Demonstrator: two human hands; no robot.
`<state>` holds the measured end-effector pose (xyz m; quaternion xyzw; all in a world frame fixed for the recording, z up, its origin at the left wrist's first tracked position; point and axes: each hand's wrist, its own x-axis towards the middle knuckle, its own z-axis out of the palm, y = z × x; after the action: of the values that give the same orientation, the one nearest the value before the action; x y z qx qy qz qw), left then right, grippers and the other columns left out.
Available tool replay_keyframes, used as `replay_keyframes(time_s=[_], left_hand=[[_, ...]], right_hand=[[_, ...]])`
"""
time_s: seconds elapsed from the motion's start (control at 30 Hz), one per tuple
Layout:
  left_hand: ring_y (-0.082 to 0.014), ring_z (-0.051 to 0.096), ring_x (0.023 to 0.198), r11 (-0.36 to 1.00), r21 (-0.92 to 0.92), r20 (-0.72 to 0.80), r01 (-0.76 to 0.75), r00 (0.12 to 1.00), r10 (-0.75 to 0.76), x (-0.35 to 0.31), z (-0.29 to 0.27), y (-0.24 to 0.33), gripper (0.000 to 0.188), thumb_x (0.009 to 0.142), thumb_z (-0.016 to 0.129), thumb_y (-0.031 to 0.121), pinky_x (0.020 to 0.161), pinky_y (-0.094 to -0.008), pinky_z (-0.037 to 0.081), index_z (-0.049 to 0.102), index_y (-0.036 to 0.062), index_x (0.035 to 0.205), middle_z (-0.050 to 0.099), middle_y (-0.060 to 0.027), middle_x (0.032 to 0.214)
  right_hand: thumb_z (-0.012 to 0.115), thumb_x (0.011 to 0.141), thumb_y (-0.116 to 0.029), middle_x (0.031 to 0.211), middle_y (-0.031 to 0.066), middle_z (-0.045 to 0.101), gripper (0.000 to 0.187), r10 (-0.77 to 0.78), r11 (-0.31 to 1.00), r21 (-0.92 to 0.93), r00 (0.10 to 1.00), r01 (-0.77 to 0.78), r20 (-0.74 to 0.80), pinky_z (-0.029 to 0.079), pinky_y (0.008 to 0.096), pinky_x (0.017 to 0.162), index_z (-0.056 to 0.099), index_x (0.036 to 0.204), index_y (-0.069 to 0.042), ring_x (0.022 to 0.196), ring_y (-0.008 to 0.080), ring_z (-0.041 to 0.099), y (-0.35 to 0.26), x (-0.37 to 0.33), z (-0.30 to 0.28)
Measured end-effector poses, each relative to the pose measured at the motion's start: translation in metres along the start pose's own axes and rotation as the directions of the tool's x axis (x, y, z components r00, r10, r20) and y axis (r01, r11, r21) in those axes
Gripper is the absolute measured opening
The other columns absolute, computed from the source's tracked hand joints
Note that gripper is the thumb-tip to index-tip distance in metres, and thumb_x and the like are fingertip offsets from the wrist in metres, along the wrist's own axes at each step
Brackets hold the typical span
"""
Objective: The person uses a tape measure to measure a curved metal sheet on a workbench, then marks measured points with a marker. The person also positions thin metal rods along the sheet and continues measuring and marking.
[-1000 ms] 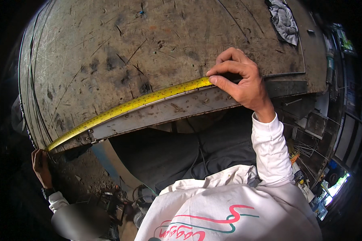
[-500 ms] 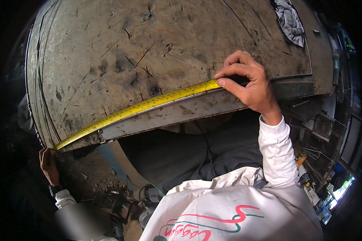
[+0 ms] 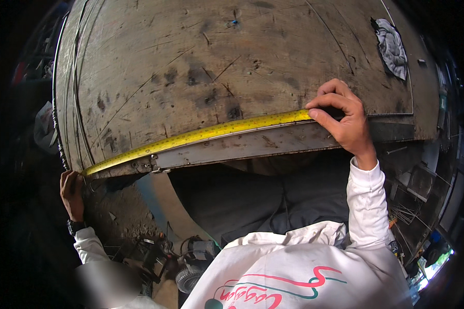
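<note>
A long yellow measuring tape [image 3: 201, 136] follows the near edge of the scuffed brown tabletop [image 3: 273, 62]. The right hand [image 3: 349, 121] pinches it; the left hand [image 3: 72, 194] curls at the tabletop's left corner, grip unclear. Crumpled grey cloth [image 3: 391, 49] lies far right.

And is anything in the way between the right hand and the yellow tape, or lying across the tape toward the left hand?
Nothing visible is: the right hand pinches the yellow tape directly, and it runs uncovered to the left hand. The crumpled cloth lies apart, beyond the right hand.
</note>
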<state>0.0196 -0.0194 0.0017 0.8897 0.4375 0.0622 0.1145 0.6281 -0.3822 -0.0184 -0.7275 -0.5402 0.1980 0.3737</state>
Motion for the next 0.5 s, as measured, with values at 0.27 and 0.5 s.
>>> replay_keyframes(time_s=[0.27,0.5], left_hand=[[-0.0292,0.066,0.102,1.000,-0.023,-0.011,-0.013,1.000,0.013,-0.005,0.002,-0.002,0.012,0.097,0.071,0.006,0.091,-0.0370,0.051,0.070,-0.0029,0.105,0.066,-0.0127,0.108],[-0.0323,0.069,0.107,1.000,-0.005,-0.080,-0.021,0.997,0.020,0.000,0.006,0.001,0.017,0.091,0.080,0.012,0.096,-0.0400,0.054,0.076,0.0023,0.105,0.070,-0.0132,0.109]], right_hand=[[0.083,0.084,-0.007,0.098,0.0074,0.064,0.013,0.006,1.000,-0.002,1.000,-0.006,0.016,0.051,0.0351,0.085,0.080,0.097,-0.004,0.097,0.0232,0.064,-0.002,0.004,0.000],[0.079,0.086,-0.004,0.101,0.0087,0.061,0.011,0.034,0.999,-0.035,0.998,-0.032,0.051,0.047,0.0341,0.092,0.076,0.095,-0.001,0.100,0.0232,0.062,-0.003,0.002,-0.001]])
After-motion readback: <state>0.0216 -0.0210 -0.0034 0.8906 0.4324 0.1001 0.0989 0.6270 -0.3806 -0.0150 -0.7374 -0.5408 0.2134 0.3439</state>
